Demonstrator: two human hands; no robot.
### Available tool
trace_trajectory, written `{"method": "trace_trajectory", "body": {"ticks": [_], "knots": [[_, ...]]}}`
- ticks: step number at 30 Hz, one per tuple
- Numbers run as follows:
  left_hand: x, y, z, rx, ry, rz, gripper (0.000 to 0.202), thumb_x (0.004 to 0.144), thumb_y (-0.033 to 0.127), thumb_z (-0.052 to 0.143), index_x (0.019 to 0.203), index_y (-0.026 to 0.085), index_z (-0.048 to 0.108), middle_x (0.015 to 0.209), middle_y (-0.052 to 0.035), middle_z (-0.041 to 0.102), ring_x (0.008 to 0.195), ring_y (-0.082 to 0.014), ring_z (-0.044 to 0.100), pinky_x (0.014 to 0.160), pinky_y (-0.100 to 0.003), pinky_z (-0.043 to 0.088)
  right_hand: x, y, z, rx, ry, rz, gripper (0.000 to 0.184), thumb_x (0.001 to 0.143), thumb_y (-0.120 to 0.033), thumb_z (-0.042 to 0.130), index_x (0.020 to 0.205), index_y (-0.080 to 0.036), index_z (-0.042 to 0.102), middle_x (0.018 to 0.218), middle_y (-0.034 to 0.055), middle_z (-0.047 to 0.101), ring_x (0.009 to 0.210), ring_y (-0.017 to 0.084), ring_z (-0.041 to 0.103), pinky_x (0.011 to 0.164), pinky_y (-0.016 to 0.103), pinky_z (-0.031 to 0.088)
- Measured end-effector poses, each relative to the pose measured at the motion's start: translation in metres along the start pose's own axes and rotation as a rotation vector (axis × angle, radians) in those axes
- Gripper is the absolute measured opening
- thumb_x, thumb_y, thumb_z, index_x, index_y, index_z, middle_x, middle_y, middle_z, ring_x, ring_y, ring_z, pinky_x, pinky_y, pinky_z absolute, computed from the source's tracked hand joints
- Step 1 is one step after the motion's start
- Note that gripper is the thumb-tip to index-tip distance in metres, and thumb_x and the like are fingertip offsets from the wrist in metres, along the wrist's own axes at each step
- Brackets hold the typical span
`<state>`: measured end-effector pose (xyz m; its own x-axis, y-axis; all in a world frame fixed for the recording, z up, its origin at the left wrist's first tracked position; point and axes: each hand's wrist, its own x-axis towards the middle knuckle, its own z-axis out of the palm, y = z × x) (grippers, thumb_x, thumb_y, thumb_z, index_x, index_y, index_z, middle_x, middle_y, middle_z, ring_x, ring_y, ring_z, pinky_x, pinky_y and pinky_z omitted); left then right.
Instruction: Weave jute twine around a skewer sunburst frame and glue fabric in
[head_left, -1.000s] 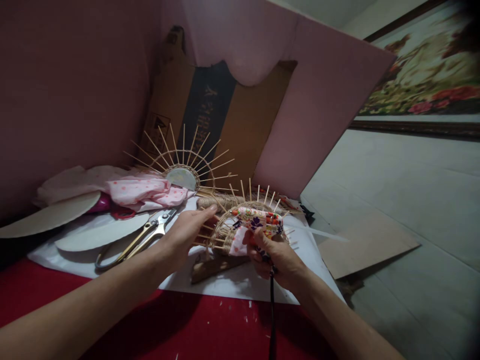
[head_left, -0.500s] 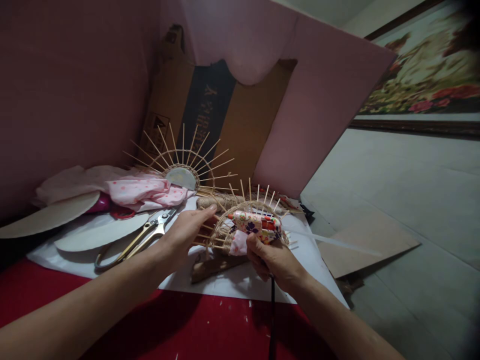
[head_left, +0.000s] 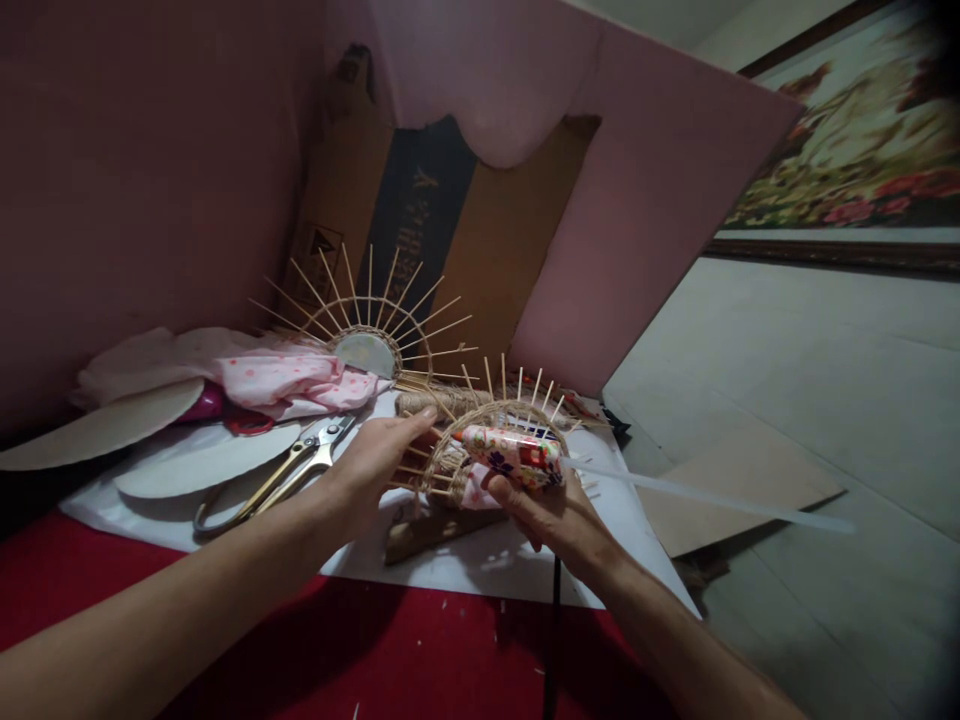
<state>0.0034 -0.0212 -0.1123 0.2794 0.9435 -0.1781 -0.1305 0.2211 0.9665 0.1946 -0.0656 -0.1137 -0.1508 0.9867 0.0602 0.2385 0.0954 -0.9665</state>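
Note:
My right hand (head_left: pixel 562 515) is wrapped round a flower-patterned hot glue gun (head_left: pixel 514 452) with an orange nozzle pointing left. A long translucent glue stick (head_left: pixel 697 490) sticks out of its back, and a black cord (head_left: pixel 555 620) hangs below. My left hand (head_left: pixel 375 455) grips the left side of a half-round frame of thin sticks and woven twine (head_left: pixel 444 440), its fingers partly hidden behind the sticks. The nozzle sits just in front of the twine rim; whether it touches, I cannot tell. Pink cloth (head_left: pixel 480 487) shows at the frame's lower part, beneath the gun.
A similar stick frame (head_left: pixel 367 350) leans on a cardboard panel (head_left: pixel 510 230) behind. Gold-handled scissors (head_left: pixel 300 465), white half-discs (head_left: pixel 202 465) and pink dotted cloth (head_left: pixel 292 375) lie at left. A twine roll (head_left: pixel 427 402) and brown strip (head_left: pixel 420 535) lie near the frame on white paper (head_left: pixel 480 570).
The glue gun has tilted slightly, its back end dropping a little, and more of the glue stick shows at right. My left hand keeps its grip on the frame. The whole view has shifted slightly.

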Motion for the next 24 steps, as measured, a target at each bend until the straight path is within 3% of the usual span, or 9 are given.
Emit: {"method": "trace_trajectory", "body": {"ticks": [3,8,20,24], "knots": [[-0.0002,-0.0001,-0.0004,0.002,0.001,-0.008,0.040,0.078,0.051,0.055,0.070,0.013,0.067,0.070,-0.0088,0.068,0.063,-0.0189,0.060,0.064,-0.031,0.042,-0.0013,0.0005,-0.0008,-0.102,0.005,-0.044,0.042,0.075,-0.048,0.068,0.105,-0.017,0.065,0.041,-0.0057,0.040,0.037,0.009,0.032,0.033,0.022,0.021],[0.0000,-0.0003,0.0004,0.007,0.005,-0.017,0.040,0.075,0.052,0.057,0.072,0.013,0.067,0.069,-0.0088,0.068,0.063,-0.0199,0.061,0.064,-0.032,0.043,-0.0013,0.0011,-0.0024,-0.163,0.017,0.024,0.047,0.077,-0.049,0.065,0.110,-0.017,0.064,0.043,-0.0053,0.039,0.037,0.008,0.031,0.033,0.022,0.023],[0.0001,-0.0002,0.0003,-0.021,-0.004,-0.007,0.037,0.075,0.049,0.059,0.069,0.013,0.067,0.067,-0.0080,0.068,0.061,-0.0190,0.061,0.061,-0.030,0.042,0.0017,-0.0059,0.0023,-0.045,0.010,-0.069,0.031,0.068,-0.043,0.075,0.088,-0.021,0.067,0.047,-0.0034,0.044,0.048,0.013,0.043,0.039,0.023,0.029],[-0.0003,0.0002,0.0009,-0.011,0.018,-0.002,0.038,0.073,0.051,0.061,0.070,0.013,0.067,0.068,-0.0080,0.068,0.061,-0.0188,0.061,0.062,-0.030,0.042,0.0023,-0.0015,-0.0004,0.043,-0.019,0.045,0.035,0.068,-0.045,0.074,0.090,-0.019,0.066,0.043,-0.0048,0.044,0.038,0.009,0.036,0.034,0.021,0.024]]}}
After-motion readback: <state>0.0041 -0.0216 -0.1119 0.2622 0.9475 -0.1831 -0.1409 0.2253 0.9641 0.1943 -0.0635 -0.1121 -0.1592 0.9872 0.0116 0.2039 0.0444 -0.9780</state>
